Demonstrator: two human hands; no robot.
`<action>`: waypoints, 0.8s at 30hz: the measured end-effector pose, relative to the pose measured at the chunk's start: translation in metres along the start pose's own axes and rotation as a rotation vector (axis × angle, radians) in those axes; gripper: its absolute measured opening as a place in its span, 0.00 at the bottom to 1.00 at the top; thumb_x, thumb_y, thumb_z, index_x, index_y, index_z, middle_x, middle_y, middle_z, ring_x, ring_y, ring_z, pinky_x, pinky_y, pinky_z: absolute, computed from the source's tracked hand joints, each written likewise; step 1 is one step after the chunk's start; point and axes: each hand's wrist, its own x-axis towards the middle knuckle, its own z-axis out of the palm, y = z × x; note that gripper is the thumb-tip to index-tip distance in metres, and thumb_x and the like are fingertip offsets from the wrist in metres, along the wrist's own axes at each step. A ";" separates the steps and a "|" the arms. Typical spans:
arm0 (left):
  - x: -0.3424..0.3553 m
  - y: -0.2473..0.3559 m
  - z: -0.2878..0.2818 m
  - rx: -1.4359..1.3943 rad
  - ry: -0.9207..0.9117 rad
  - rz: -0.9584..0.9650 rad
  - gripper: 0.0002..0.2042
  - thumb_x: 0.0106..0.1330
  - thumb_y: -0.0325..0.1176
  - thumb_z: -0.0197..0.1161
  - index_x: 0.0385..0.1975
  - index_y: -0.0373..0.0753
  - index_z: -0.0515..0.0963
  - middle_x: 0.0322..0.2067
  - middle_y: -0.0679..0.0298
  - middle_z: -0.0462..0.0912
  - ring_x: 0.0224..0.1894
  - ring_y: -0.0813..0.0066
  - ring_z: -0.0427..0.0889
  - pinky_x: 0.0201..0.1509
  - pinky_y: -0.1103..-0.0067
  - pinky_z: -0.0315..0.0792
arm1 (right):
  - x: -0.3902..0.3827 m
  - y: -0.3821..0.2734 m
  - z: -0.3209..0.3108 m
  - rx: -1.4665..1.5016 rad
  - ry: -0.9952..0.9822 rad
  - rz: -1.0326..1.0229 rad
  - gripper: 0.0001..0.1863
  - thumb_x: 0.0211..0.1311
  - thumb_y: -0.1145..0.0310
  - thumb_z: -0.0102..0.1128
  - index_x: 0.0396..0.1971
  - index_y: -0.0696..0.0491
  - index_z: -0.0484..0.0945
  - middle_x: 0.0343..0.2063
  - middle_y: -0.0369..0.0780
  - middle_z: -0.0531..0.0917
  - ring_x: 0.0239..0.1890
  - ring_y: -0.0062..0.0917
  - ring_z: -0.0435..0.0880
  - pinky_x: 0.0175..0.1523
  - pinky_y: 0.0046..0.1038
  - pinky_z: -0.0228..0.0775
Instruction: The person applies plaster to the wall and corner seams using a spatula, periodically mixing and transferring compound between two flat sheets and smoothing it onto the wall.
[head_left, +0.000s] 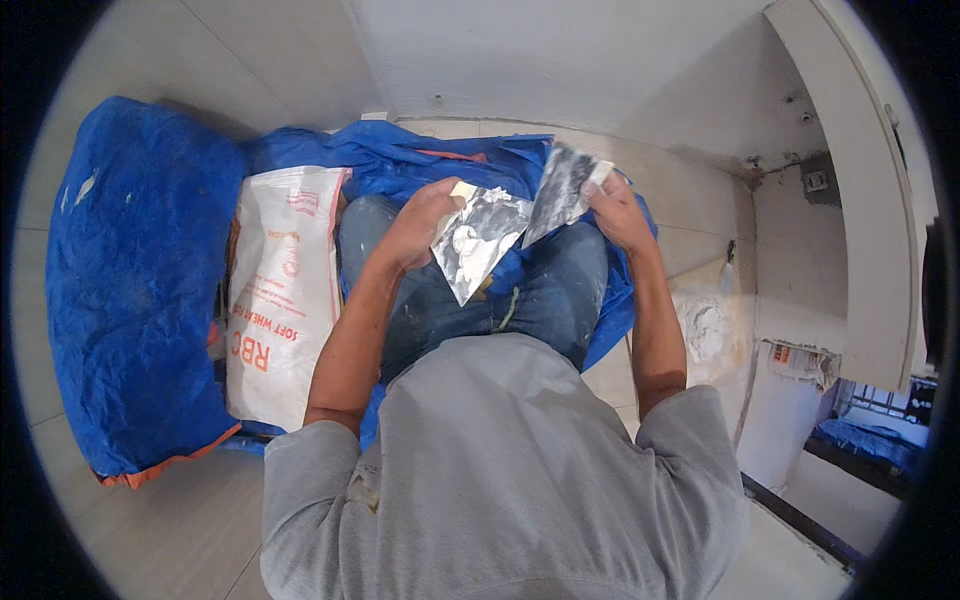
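While a silvery plate (466,277) is gripped by its pale upper-left edge in the left hand (422,228), a greyer plate (560,190) is pinched near its upper-right corner by the right hand (619,210). Both plates are held above the lap, over the blue jeans (430,308); their near edges almost meet, contact can't be confirmed. White paste (472,238) is carried on the face of the silvery plate; dark and light smears are seen on the greyer one. Blue tarp (345,150) is spread around the legs. A white sack (283,290) with red print is laid to the left, next to a large blue-covered bundle (145,290) edged in orange. At right, a patch of white material (704,325) is seen on a tan board (734,352), with a dark-handled tool (729,264) placed near its far side. Farther right, a grey socket box (819,181) is set into the wall (798,265).
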 end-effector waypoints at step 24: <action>0.015 -0.027 -0.024 0.657 0.060 0.361 0.14 0.70 0.33 0.51 0.47 0.30 0.76 0.40 0.53 0.81 0.44 0.69 0.78 0.50 0.74 0.71 | -0.030 -0.055 0.067 -1.433 -0.033 -0.662 0.28 0.51 0.71 0.67 0.56 0.38 0.81 0.31 0.33 0.79 0.27 0.26 0.80 0.30 0.31 0.71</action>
